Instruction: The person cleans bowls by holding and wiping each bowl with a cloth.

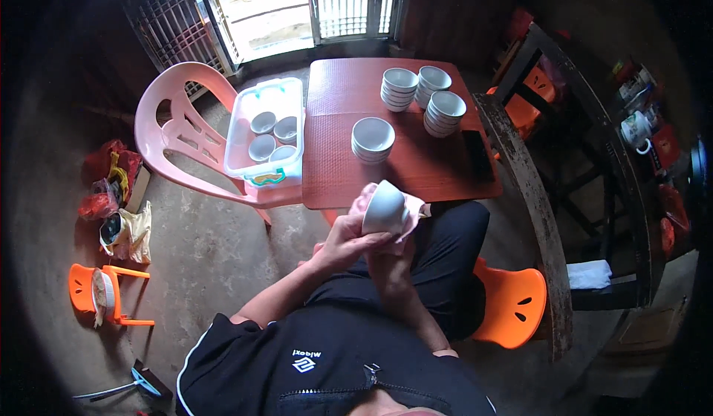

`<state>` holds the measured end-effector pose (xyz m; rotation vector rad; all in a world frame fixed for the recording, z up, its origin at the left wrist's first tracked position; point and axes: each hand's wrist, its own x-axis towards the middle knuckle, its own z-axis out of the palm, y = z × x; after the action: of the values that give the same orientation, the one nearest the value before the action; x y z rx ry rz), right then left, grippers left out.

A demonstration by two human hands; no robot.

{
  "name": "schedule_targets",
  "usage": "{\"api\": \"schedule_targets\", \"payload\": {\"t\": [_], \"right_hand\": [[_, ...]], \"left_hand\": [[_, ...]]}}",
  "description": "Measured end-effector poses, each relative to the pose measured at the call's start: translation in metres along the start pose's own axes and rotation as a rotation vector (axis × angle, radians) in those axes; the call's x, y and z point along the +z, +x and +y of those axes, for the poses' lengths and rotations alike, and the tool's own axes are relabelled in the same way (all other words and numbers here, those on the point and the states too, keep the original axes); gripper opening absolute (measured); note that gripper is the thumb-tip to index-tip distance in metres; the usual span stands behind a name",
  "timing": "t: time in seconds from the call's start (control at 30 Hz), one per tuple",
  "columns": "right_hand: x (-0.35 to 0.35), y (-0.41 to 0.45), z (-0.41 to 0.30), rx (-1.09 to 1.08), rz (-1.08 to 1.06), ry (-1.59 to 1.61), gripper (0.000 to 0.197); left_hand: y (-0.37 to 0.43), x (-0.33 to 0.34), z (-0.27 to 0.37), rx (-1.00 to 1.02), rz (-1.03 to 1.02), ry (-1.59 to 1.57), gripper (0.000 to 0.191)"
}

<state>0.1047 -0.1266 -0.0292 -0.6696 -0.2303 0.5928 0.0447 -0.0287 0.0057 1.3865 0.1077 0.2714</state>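
Note:
A white bowl (384, 210) is tilted on its side above the front edge of the red-brown table (334, 182). My left hand (352, 233) grips it, fingers behind the rim and thumb along the near side. My right hand (392, 257) holds a pale pink cloth (411, 215) against the bowl's outside and base; its fingers are mostly hidden behind bowl and cloth. Just beyond stands a stack of white bowls (372, 140). Three more bowl stacks, a left one (399, 90), a rear one (433, 85) and a right one (444, 114), stand toward the table's back right.
A clear plastic bin (237, 162) with several bowls (262, 147) rests on a pink plastic chair (167, 162) left of the table. A dark flat object (478, 156) lies at the table's right edge. A worn wooden frame (526, 185) rises at right, near an orange chair (515, 307).

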Motion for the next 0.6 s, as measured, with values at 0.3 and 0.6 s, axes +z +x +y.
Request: {"api": "schedule_targets", "payload": {"t": [0.3,0.6], "right_hand": [[-0.003,-0.001,0.008,-0.102,-0.067,-0.742,0.048],[0.012,0.016,-0.007,-0.420,-0.202,-1.092,0.051]], "left_hand": [[0.004,-0.017,-0.010,0.164,0.146,0.419,0.023],[0.000,-0.020,-0.002,0.149,0.036,0.468,0.024]]}}
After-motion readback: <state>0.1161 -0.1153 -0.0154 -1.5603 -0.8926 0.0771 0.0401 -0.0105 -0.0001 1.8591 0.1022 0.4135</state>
